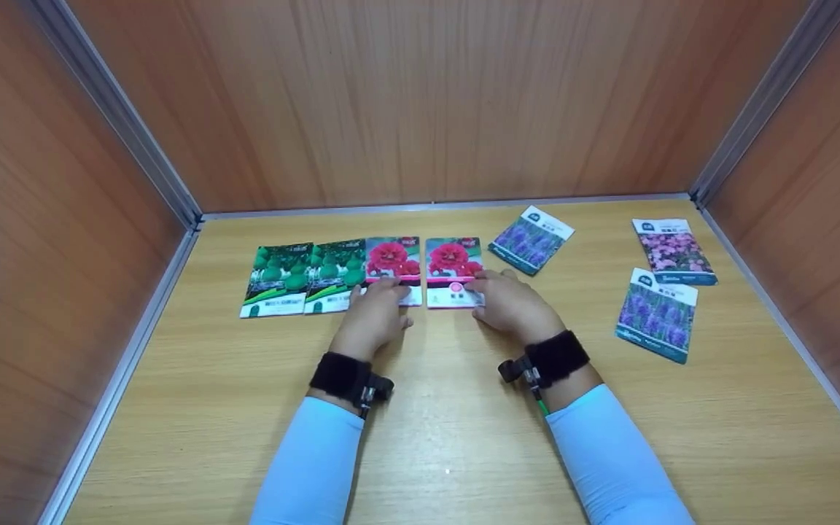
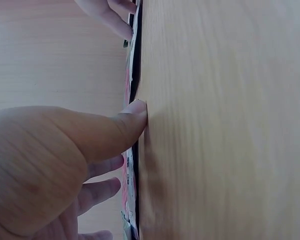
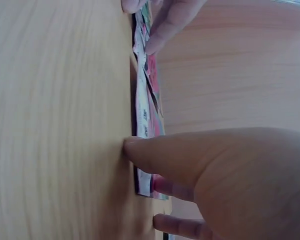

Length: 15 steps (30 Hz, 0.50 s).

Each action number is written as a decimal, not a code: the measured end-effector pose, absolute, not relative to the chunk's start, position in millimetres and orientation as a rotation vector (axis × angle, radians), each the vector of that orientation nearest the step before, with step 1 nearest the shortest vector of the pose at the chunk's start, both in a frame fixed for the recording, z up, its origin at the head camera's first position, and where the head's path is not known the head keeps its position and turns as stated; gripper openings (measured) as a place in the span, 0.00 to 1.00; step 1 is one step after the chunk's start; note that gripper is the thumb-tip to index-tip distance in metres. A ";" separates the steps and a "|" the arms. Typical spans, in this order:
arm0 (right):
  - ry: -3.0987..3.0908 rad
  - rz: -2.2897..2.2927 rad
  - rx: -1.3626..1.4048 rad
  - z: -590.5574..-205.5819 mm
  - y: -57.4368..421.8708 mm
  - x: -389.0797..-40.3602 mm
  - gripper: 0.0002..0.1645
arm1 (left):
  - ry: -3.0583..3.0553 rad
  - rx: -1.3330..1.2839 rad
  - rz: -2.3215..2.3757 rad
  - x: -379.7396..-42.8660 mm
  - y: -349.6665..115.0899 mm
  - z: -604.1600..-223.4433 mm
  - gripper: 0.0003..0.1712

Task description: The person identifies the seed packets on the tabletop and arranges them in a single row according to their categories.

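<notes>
Two seed packets with red flowers lie flat side by side, a narrow gap between them. My left hand (image 1: 370, 315) rests on the lower part of the left red-flower packet (image 1: 393, 255), covering some of it; its thumb (image 2: 132, 120) is down at the packet's near edge. On the right red-flower packet (image 1: 453, 257), my right hand (image 1: 520, 306) touches the lower right part with its fingertips. The right thumb (image 3: 150, 150) sits at that packet's near edge. Two green seed packets (image 1: 278, 281) continue the row to the left, the second (image 1: 334, 266) against the left red one.
A purple-flower packet (image 1: 531, 240) lies tilted behind my right hand. Farther right are another purple packet (image 1: 657, 317) and a pink-flower packet (image 1: 674, 251), their edges close together. Wooden panels (image 1: 427, 102) wall the table (image 1: 434, 437) at the back and both sides.
</notes>
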State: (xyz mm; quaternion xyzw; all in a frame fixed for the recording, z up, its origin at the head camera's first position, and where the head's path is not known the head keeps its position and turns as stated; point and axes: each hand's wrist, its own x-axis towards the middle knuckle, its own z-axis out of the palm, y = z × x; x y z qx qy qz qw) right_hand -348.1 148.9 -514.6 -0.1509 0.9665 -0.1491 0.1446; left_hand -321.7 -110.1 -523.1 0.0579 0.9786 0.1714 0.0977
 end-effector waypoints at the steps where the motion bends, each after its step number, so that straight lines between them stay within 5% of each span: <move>1: 2.789 -0.417 -0.442 -514.9 148.3 -348.0 0.34 | 2.896 0.170 0.508 -321.7 -110.1 -522.9 0.35; 15: 2.833 -0.456 -0.488 -517.9 148.0 -348.7 0.32 | 2.906 0.185 0.483 -321.4 -109.8 -523.3 0.35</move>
